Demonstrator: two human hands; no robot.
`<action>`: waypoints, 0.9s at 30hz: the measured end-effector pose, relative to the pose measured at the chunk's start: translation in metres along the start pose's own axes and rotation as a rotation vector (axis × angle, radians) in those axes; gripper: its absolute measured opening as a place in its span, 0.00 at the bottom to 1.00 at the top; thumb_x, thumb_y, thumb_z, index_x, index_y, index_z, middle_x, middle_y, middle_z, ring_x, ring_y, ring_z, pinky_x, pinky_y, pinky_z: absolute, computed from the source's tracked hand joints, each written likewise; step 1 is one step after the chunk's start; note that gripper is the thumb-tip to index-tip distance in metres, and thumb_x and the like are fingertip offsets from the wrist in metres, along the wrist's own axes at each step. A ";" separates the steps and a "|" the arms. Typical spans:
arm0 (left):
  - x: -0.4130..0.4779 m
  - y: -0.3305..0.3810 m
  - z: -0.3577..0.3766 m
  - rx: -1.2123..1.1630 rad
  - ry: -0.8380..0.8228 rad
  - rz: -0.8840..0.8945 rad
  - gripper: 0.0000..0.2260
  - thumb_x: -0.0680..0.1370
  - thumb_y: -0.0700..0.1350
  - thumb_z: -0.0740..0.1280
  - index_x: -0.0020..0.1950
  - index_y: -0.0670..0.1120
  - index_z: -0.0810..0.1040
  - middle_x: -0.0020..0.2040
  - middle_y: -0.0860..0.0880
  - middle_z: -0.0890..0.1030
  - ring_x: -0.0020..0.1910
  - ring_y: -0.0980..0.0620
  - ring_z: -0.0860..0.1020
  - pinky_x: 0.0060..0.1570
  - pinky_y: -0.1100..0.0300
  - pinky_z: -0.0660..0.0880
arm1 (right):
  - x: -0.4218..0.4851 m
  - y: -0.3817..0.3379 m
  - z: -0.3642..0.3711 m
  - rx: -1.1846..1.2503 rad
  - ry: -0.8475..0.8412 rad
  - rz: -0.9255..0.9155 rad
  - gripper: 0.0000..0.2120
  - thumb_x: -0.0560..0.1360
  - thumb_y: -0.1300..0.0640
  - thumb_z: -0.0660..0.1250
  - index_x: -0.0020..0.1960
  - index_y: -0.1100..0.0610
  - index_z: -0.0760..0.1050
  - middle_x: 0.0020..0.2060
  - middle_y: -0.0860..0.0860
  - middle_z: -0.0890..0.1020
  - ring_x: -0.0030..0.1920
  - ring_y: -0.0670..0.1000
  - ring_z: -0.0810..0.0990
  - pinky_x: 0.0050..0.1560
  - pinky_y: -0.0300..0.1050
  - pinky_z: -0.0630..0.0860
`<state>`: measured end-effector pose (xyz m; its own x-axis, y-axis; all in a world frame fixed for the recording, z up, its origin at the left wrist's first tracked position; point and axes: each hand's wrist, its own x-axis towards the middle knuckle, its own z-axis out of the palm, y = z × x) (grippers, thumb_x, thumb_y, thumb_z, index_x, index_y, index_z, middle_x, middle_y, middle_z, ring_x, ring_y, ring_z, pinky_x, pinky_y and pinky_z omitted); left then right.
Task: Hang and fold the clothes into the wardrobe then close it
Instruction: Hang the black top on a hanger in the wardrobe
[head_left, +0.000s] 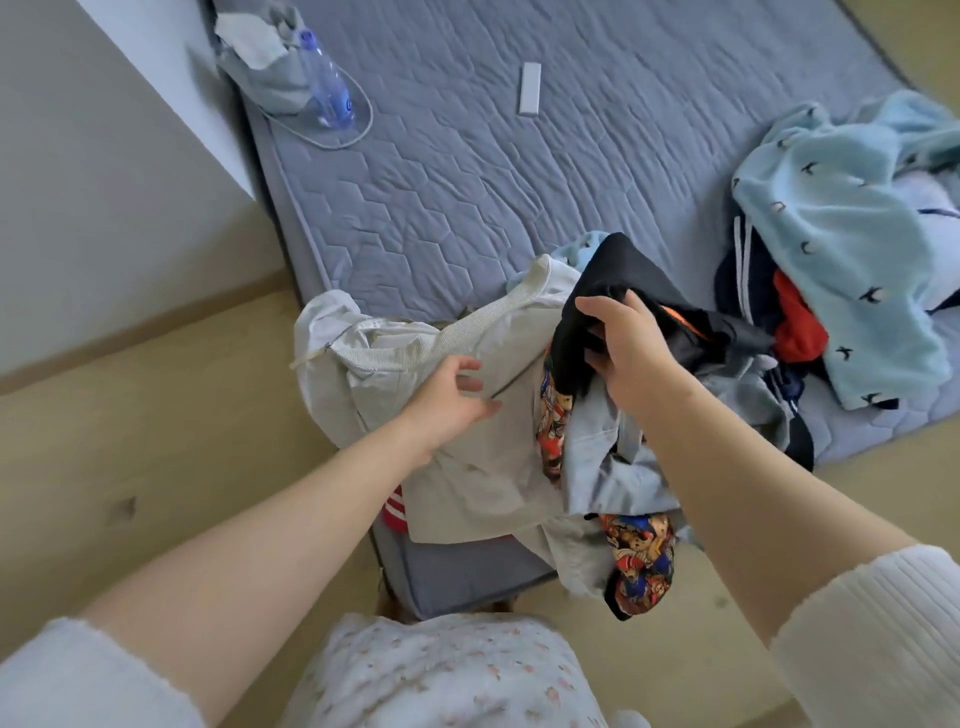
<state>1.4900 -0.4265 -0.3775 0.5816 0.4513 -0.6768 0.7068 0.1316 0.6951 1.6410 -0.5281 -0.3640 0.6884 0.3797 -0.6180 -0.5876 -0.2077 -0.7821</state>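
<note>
A heap of clothes lies on the near corner of the grey quilted mattress (467, 171). My right hand (626, 343) grips a black garment (618, 275) and lifts it off the heap. My left hand (452, 397) hovers just over a pale beige garment (415, 364) with its fingers loosely spread, holding nothing. Between the two hands show a cartoon-print cloth (641, 558) and a light grey-blue garment (608, 457). The wardrobe is out of view.
A second pile sits at the mattress's right side: a light blue fleece (852, 249) over dark striped and red clothes. A plastic water bottle (327, 88), a grey bag (265, 67) and a white remote (530, 88) lie farther back. A white wall stands left; pale wooden floor surrounds the mattress.
</note>
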 end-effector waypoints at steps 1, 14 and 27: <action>-0.005 0.007 -0.006 0.014 -0.017 0.060 0.27 0.72 0.40 0.72 0.68 0.48 0.66 0.56 0.51 0.72 0.53 0.52 0.73 0.51 0.60 0.72 | -0.007 -0.011 0.007 0.022 -0.019 -0.023 0.08 0.72 0.61 0.66 0.38 0.53 0.68 0.40 0.53 0.74 0.42 0.52 0.74 0.43 0.46 0.72; -0.056 0.078 -0.106 -0.151 0.099 0.631 0.31 0.68 0.33 0.71 0.66 0.47 0.63 0.55 0.55 0.75 0.52 0.67 0.76 0.53 0.67 0.74 | -0.103 -0.092 0.155 0.161 -0.440 -0.271 0.06 0.76 0.63 0.63 0.42 0.55 0.72 0.38 0.53 0.76 0.39 0.52 0.79 0.40 0.45 0.79; -0.063 0.054 -0.156 -0.149 0.350 0.516 0.03 0.78 0.46 0.64 0.50 0.53 0.76 0.44 0.54 0.79 0.48 0.52 0.78 0.48 0.61 0.74 | -0.111 -0.050 0.156 -0.177 -0.236 -0.398 0.11 0.75 0.64 0.62 0.53 0.50 0.70 0.52 0.48 0.76 0.52 0.50 0.75 0.49 0.41 0.73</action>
<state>1.4283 -0.3106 -0.2596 0.6485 0.7474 -0.1443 0.2930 -0.0701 0.9535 1.5276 -0.4188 -0.2437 0.7176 0.6502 -0.2494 -0.2029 -0.1473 -0.9681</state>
